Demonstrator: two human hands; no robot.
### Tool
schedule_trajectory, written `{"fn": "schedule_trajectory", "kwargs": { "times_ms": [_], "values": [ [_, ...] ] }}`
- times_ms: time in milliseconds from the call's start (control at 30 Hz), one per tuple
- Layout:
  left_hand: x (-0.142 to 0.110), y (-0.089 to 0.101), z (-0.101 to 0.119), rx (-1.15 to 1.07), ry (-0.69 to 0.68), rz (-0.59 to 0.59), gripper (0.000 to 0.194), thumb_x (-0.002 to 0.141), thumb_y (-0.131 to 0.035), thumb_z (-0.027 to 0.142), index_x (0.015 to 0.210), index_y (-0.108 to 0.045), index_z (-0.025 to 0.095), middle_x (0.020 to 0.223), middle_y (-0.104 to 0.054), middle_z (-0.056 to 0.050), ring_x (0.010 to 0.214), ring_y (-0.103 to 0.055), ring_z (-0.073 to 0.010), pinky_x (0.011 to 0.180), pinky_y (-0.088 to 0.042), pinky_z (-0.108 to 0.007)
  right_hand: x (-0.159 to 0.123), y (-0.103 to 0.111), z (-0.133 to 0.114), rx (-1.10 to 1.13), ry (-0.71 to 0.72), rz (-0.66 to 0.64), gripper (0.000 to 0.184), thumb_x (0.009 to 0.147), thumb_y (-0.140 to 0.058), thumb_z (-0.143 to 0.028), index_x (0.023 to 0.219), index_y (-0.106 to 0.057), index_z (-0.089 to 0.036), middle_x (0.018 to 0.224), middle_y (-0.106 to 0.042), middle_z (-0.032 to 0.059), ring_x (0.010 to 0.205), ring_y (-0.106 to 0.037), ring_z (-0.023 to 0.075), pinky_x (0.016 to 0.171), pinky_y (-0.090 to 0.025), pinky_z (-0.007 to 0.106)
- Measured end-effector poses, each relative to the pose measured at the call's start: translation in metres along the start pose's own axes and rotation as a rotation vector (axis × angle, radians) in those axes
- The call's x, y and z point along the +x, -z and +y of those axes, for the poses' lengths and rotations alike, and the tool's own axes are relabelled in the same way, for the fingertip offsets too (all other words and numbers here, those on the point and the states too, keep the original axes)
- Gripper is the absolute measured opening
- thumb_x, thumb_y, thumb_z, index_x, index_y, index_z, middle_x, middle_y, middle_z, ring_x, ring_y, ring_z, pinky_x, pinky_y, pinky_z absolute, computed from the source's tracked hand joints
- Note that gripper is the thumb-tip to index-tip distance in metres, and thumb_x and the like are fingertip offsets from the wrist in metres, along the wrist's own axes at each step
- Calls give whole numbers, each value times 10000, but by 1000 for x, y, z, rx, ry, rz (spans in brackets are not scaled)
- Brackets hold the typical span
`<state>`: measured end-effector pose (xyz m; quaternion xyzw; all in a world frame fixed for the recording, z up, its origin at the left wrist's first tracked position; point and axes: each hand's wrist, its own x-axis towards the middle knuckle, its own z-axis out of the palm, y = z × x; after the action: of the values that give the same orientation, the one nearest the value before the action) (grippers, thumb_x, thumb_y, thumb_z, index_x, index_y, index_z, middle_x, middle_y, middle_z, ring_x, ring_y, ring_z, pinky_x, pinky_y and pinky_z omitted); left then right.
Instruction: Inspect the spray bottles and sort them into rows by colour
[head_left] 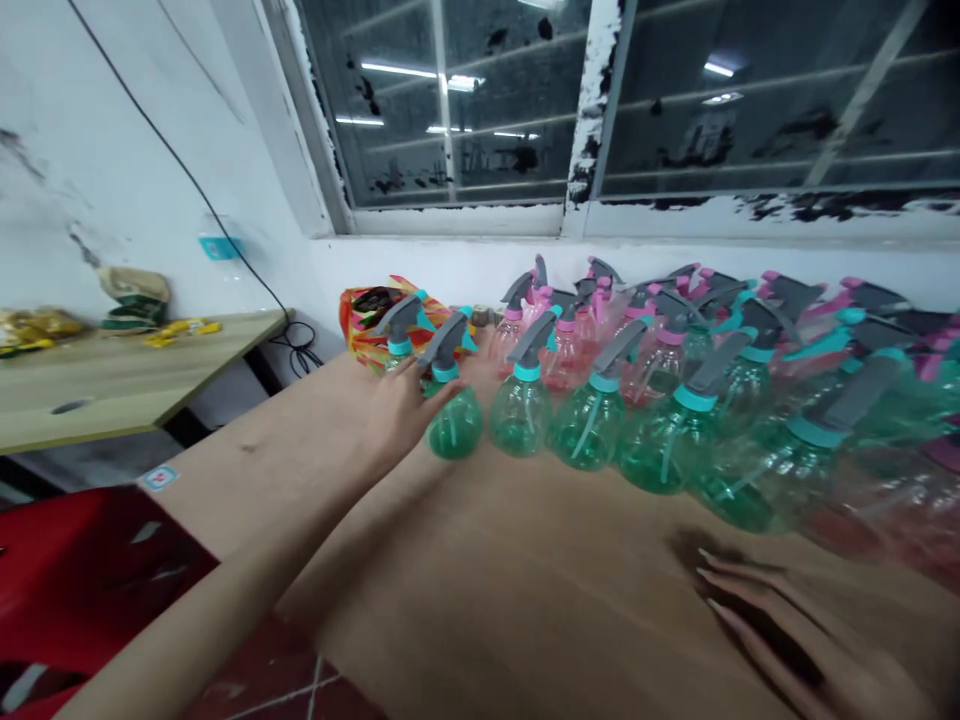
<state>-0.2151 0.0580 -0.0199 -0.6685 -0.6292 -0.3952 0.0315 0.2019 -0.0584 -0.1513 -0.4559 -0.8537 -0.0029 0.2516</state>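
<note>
My left hand [397, 415] reaches to the left end of a row of spray bottles. Its thumb lies across a green spray bottle [454, 425] with a grey trigger head and turquoise collar; the fingers curl by its left side, their tips partly hidden. Just behind stands another turquoise-collared spray bottle [400, 347], its lower body covered by my hand. Low on the right, my right hand [810, 640] hovers over or rests on the table, holding nothing, fingers stretched and apart. Nearest to it are a green bottle [772, 480] and a blurred pink bottle [870, 510].
More green and pink-collared bottles fill the brown table's [525, 580] back right, below a window [450, 110]. A bright orange plastic bag [356, 335] lies behind the left bottles. At left are a wooden desk [97, 385], a hanging cable [172, 150] and a red stool-like object [75, 570].
</note>
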Motion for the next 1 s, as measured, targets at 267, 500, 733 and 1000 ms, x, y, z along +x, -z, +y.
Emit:
{"fn": "schedule_trajectory", "kwargs": {
  "times_ms": [267, 500, 733, 1000],
  "values": [
    [12, -4, 8, 73, -99, 8, 401, 790, -576, 540, 929, -616, 166, 853, -633, -78, 774, -612, -238, 670, -454, -318, 3, 1, -2, -5, -3, 29, 322, 865, -452, -345, 1160, -562, -281, 1172, -635, 42, 1025, -626, 246, 807, -566, 378],
    [10, -2, 13, 40, -90, -1, 425, 825, -531, 537, 1014, -594, 162, 978, -616, -105, 908, -611, -275, 753, -485, -359, 5, 4, -8, 7, -12, 15, 329, 869, -454, -344, 1178, -548, -278, 1211, -610, 33, 1065, -602, 241, 846, -550, 392],
    [-29, 36, 35, -53, -35, 123, 424, 943, -333, 455, 1203, -450, 142, 1158, -545, -146, 1062, -559, -234, 788, -517, -334, 2, 1, -6, 2, -12, 19, 318, 869, -454, -370, 1151, -566, -275, 1198, -616, 27, 1063, -602, 239, 869, -533, 418],
    [-32, 24, 80, -15, -336, -195, 223, 861, -547, 398, 968, -669, 245, 1186, -596, -45, 1089, -562, -240, 965, -438, -399, -10, 1, -11, -9, -43, 2, 354, 869, -465, -383, 1194, -541, -266, 1243, -590, 37, 1101, -578, 242, 894, -517, 404]
  ]
}}
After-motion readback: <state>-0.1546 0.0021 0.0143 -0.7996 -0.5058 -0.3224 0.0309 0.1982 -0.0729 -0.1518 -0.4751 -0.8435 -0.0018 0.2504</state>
